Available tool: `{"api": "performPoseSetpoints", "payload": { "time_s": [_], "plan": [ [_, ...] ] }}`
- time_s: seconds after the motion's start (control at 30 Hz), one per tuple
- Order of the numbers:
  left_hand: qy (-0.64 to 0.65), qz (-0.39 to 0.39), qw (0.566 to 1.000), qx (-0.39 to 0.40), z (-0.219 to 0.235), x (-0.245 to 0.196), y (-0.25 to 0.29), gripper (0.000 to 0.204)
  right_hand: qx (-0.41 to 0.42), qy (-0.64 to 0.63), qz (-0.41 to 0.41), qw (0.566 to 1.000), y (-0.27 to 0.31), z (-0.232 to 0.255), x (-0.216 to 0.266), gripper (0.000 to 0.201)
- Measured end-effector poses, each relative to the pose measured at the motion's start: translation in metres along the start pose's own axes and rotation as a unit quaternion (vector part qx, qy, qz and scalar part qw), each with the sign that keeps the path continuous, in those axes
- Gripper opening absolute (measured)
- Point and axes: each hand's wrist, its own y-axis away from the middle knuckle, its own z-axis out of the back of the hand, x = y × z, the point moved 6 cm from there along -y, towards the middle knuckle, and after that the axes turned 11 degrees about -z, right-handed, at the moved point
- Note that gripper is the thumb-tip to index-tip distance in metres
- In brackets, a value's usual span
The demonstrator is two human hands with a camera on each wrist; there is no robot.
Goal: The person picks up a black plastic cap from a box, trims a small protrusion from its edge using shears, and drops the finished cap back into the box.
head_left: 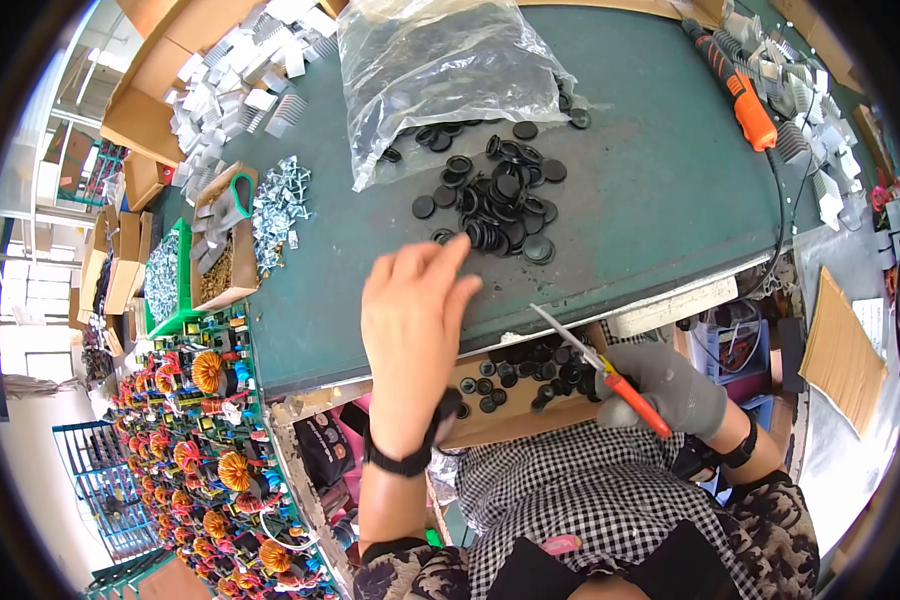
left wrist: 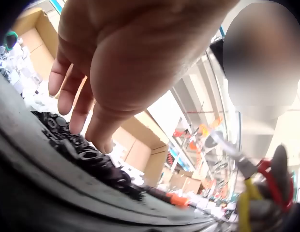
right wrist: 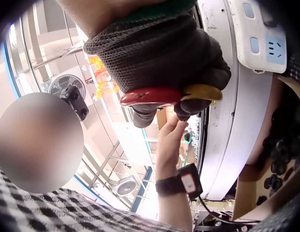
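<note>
My bare left hand (head_left: 410,310) reaches over the near side of a pile of black round caps (head_left: 505,195) on the green tabletop. In the left wrist view its fingers (left wrist: 80,113) hang loosely just above the black caps (left wrist: 87,154), with nothing held between them. My right hand (head_left: 670,385), in a grey glove, grips a pair of scissors (head_left: 620,385) with red and yellow handles. Their blades point up and left, over the table's front edge. In the right wrist view the gloved fingers wrap round the red handle (right wrist: 150,95) and the yellow handle (right wrist: 203,92).
A clear plastic bag (head_left: 440,80) lies behind the pile. Below the table edge, a cardboard box (head_left: 500,425) holds more black caps. Silver clips (head_left: 280,210) lie at left; an orange-handled tool (head_left: 750,110) with a cord lies at right. Circuit boards (head_left: 200,450) crowd the lower left.
</note>
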Motion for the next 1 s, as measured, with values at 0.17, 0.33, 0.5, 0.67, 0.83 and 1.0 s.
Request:
{"api": "performPoseSetpoints", "payload": {
  "time_s": [0.17,0.33,0.5,0.67,0.83,1.0],
  "plan": [
    [-0.138,-0.024,0.99,-0.033,-0.005,0.013,-0.011,0.022,-0.031,0.08,0.038,0.996,0.002,-0.002,0.013,0.053],
    [0.114,0.168,0.977,-0.06,-0.001,0.028,0.021,0.011,-0.026,0.089,0.018,0.996,-0.001,-0.002,0.012,0.055],
    [0.625,0.274,0.724,-0.101,-0.023,0.018,0.054,0.015,-0.106,0.186,0.137,0.967,-0.006,-0.004,0.033,0.065],
    [0.741,0.254,0.612,-0.11,-0.04,0.007,0.06,0.028,-0.15,0.234,0.146,0.95,-0.012,-0.01,0.031,0.072],
    [0.535,0.29,0.779,-0.151,-0.033,0.008,0.06,0.018,-0.13,0.245,0.065,0.959,-0.016,-0.004,0.025,0.068],
    [0.547,0.262,0.795,-0.01,-0.028,-0.002,0.078,0.014,-0.145,0.155,0.031,0.977,-0.009,0.009,0.013,0.063]
  ]
}}
